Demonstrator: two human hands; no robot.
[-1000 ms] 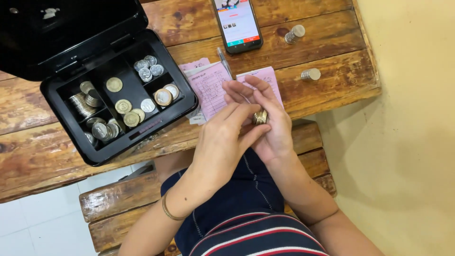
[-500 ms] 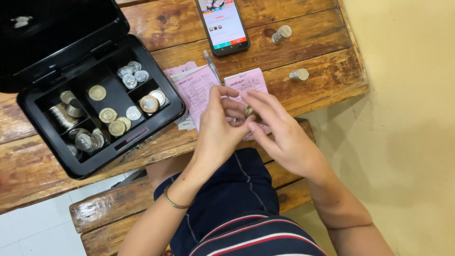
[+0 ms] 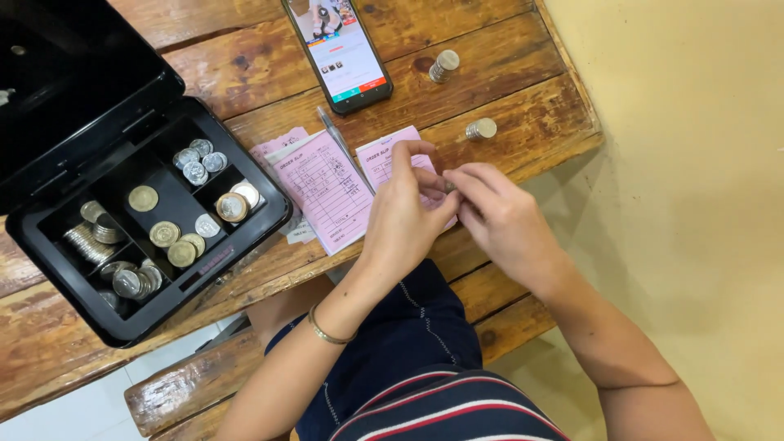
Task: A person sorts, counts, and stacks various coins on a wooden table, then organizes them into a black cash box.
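Observation:
My left hand [image 3: 406,214] and my right hand [image 3: 496,216] meet over the near edge of a wooden table [image 3: 523,65], fingertips pinched together on a small stack of coins [image 3: 448,186] that is mostly hidden between them. Under the hands lie pink paper slips [image 3: 322,189] with a pen [image 3: 343,147] lying across them. An open black cash box [image 3: 155,229] sits to the left, its tray compartments filled with several silver and gold coins.
A smartphone [image 3: 341,47] with a lit screen lies at the table's far side. Two short coin stacks [image 3: 445,65] [image 3: 482,129] stand near the right edge. A wooden bench [image 3: 204,384] is below me, and a yellow floor on the right.
The view has shifted a little. My hands have stayed joined at the coins, with my right hand moving further to the right of my left.

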